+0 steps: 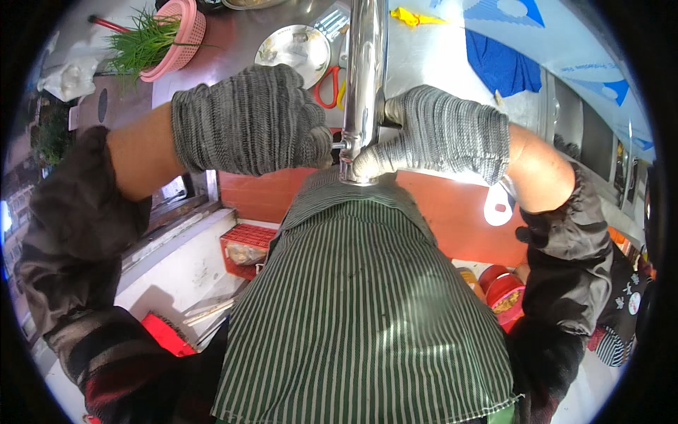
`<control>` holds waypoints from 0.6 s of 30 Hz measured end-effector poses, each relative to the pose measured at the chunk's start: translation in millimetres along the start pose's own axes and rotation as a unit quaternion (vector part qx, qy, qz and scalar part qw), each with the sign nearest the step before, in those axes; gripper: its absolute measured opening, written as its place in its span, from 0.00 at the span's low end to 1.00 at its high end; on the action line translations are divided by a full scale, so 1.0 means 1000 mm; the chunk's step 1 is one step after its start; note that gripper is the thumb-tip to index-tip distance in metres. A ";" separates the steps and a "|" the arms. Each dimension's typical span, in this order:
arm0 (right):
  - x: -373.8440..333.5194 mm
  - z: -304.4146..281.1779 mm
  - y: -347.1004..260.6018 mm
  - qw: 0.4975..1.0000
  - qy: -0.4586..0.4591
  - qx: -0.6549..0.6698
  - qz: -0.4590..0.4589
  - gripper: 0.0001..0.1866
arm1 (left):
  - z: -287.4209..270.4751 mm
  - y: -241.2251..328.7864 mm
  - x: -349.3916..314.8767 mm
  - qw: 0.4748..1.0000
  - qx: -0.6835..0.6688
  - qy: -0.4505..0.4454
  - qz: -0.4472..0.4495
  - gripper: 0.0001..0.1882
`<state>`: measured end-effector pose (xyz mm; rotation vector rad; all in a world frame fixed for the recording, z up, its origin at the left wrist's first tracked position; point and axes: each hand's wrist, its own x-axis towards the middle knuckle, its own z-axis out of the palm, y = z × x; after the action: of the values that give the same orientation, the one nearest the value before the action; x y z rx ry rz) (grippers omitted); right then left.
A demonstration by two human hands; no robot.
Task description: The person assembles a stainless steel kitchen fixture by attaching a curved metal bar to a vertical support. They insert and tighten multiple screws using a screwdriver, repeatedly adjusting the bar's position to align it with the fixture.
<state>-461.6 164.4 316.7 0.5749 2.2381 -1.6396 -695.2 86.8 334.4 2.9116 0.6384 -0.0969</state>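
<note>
A steel worktop (233, 42) fills the top of the frame, with an orange-red board (452, 212) running across the middle and a green-striped apron (367, 304) taking up the whole lower centre. Right in the middle stands a shiny metal tube (364, 78), upright, rising out past the top edge. Both gloved hands are on its lower end. The left hand (247, 120), left of centre, is curled into a fist against the tube's side, where a small metal pin (340, 145) sticks out; whether the fingers actually pinch that pin is hidden by the glove. The right hand (438, 131), right of centre, wraps the tube's base, fingertips pressed under its rim. My read: this looks like mid-work on the tube's bottom fitting, with nothing yet detached or set aside, though how much is left can't be told from here.

Now the containers. Upper left, a pink basket (185, 39) holds a bunch of thin green herbs (141, 42). Top centre, a round steel plate (293, 46) carries some pale scraps, too small to make out, with red-handled scissors (328, 85) just beside it. Lower left of centre, a red crate (247, 251) holds a clear bag of something yellowish. Lower right, a red tub (503, 291) shows brownish contents.
</note>
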 end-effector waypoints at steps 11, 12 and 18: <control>0.003 0.000 0.005 1.000 0.018 -0.015 -0.014 0.33 | -0.028 0.057 0.024 0.824 -0.356 -0.038 -0.440 0.21; 0.003 0.000 0.005 1.000 0.021 -0.022 -0.008 0.33 | -0.032 0.060 0.026 0.736 -0.454 -0.018 -0.502 0.21; -0.003 -0.001 -0.005 1.000 0.021 -0.005 -0.012 0.30 | -0.040 0.063 0.022 0.381 -0.735 0.020 -0.560 0.25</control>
<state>-461.5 163.3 322.3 0.5878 2.2888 -1.6424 -647.2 46.0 380.7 0.4278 1.4397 0.2641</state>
